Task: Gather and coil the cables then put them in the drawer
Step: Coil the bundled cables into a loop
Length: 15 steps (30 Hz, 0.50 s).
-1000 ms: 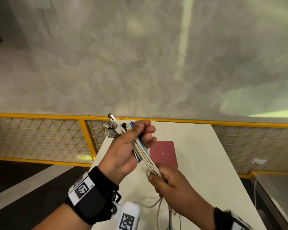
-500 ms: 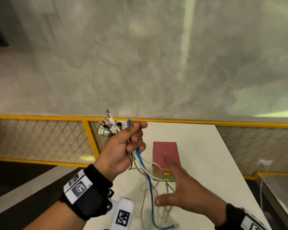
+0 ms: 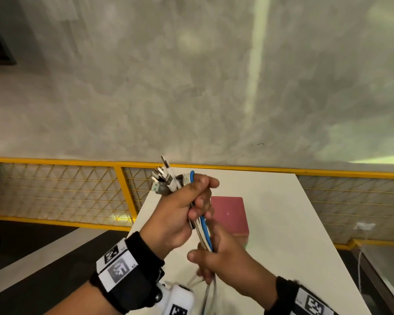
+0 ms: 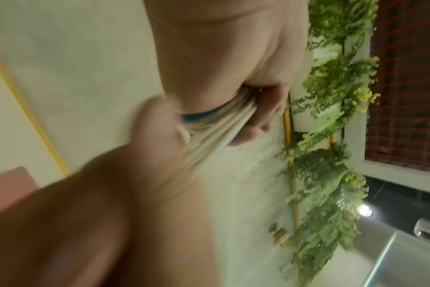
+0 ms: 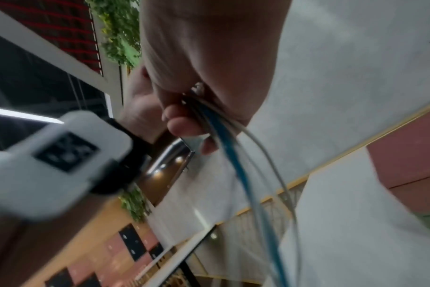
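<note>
I am holding the bundle of cables [image 3: 203, 230] up in the air above the white table [image 3: 282, 235], both hands clamped on it. My left hand [image 3: 180, 214] is gripping the upper part, fingers and thumb curled round the strands, with the metal plugs [image 3: 165, 179] sticking out above the fist toward the yellow railing [image 3: 123, 189]. My right hand [image 3: 223, 260] is closing round the same strands just below the left, the two hands nearly touching. The bundle is mostly white leads with one blue cable [image 3: 204, 226] running through it; in the left wrist view the white strands [image 4: 216, 128] are lying packed side by side against the palm. Below my right fist the loose ends are trailing down, the blue strand [image 5: 236, 161] among pale ones in the right wrist view. A red box [image 3: 229, 214] is sitting on the table behind the hands. No drawer is visible to me in any view.
</note>
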{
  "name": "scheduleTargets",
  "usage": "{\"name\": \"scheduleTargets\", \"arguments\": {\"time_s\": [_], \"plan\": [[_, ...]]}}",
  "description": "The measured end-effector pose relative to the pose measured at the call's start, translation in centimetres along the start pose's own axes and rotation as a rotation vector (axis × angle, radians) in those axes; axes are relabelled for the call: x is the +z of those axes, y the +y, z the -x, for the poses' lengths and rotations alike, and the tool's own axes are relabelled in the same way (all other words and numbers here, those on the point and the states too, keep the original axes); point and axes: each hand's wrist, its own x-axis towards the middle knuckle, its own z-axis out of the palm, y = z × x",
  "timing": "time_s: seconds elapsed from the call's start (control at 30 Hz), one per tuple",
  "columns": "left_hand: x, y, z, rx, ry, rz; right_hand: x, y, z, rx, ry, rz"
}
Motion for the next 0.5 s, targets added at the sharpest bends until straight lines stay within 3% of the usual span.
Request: {"name": "scheduleTargets", "arguments": {"time_s": [0.1, 0.23, 0.33, 0.43, 0.5], "plan": [[0.2, 0.8, 0.0, -0.040, -0.073, 0.044, -0.8, 0.9, 0.5, 0.111, -0.054, 0.107], [-0.1, -0.1, 0.8, -0.226, -0.261, 0.234, -2.4, 2.0, 0.7, 0.227, -0.172, 0.239], [-0.6, -0.9, 1.8, -0.363, -0.381, 0.227, -4.8, 2.9, 0.3, 0.207, -0.189, 0.446], [-1.2, -2.9, 3.1, -0.515, -0.398, 0.112, -6.6, 1.1, -0.8, 0.163, -0.232, 0.679], [-2.0, -4.4, 3.5, -0.649, -0.318, -0.004, -7.5, -0.5, -1.8, 0.133, -0.219, 0.939]]}}
